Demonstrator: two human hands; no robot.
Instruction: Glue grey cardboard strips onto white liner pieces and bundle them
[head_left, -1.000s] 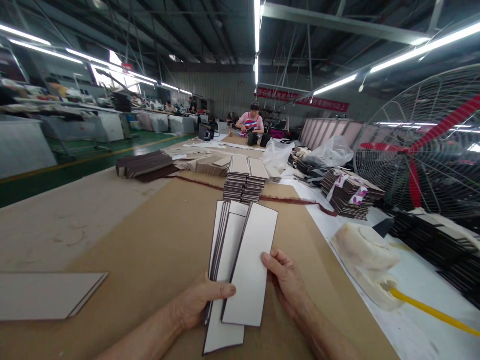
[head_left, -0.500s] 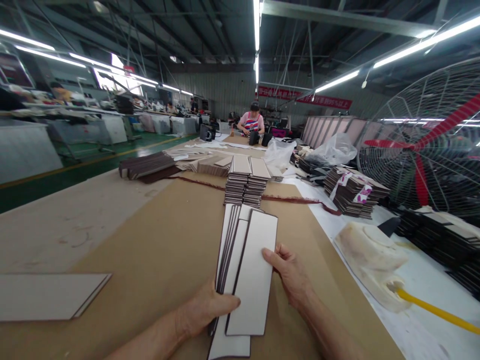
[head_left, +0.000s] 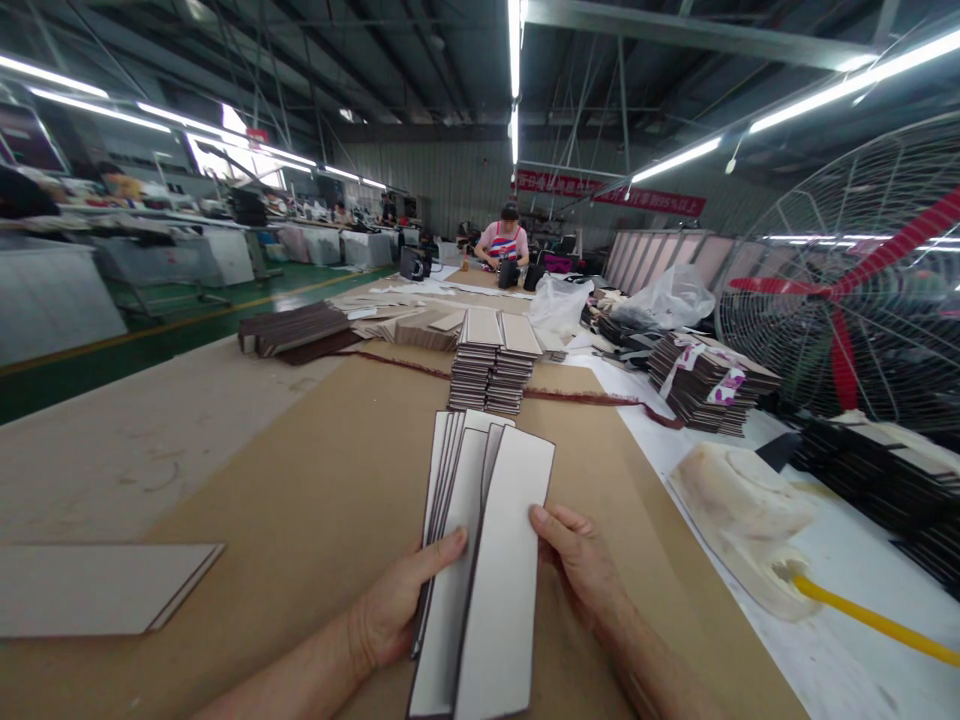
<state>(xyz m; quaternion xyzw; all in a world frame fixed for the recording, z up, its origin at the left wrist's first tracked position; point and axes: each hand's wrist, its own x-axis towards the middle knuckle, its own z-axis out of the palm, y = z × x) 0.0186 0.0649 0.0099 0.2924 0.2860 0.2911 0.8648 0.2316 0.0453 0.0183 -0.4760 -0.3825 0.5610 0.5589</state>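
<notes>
A fanned bundle of long white cardboard strips (head_left: 480,560) with dark edges is held over the brown cardboard-covered table (head_left: 315,480). My left hand (head_left: 394,605) grips the bundle from the left, thumb across the top strips. My right hand (head_left: 581,570) closes on the right edge of the topmost strip, thumb on its face. Two neat stacks of the same strips (head_left: 491,370) stand further back on the table.
A flat grey board (head_left: 97,590) lies at the left. A whitish lump with a yellow stick (head_left: 750,520) sits right, beside dark card stacks (head_left: 709,395) and a large fan (head_left: 855,290). A person (head_left: 504,245) works at the table's far end.
The topmost strip has slid toward me and lines up more with the bundle. My left thumb has shifted up across the strips; the right hand stays on the strip's edge.
</notes>
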